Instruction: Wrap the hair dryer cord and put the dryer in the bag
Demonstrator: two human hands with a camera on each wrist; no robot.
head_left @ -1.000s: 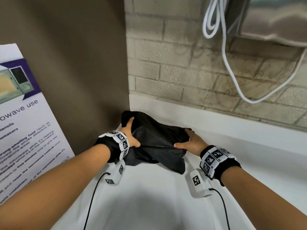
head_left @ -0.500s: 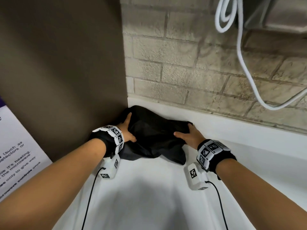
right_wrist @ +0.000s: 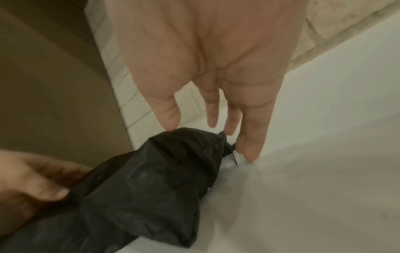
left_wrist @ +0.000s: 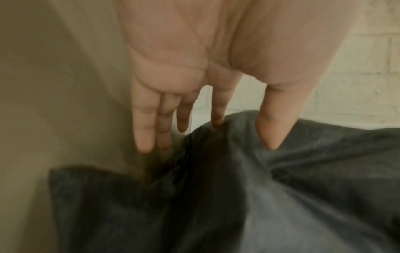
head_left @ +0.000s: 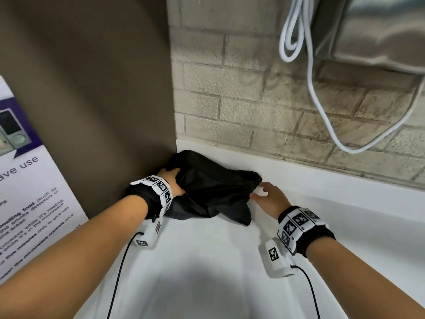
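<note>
Right hand (head_left: 269, 200) moved to bag (head_left: 213, 192) end | brown panel (head_left: 103, 88) left | wall (head_left: 230, 100) behind

Contents of black bag (head_left: 213, 194) concealed by its fabric. Fingertips of left hand (head_left: 172, 183) hidden behind the bag's far-left end in head view. Poster (head_left: 27, 199) cropped at left edge, small print blurred. White cable (head_left: 311, 72) cropped at top.

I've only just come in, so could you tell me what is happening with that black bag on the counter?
A person is handling a black bag lying in the corner of the white counter, against the brown panel. The left hand holds its left end between thumb and fingers. The right hand has straight fingers, their tips at the gathered right end. No hair dryer shows; whether it is inside cannot be told.
</note>
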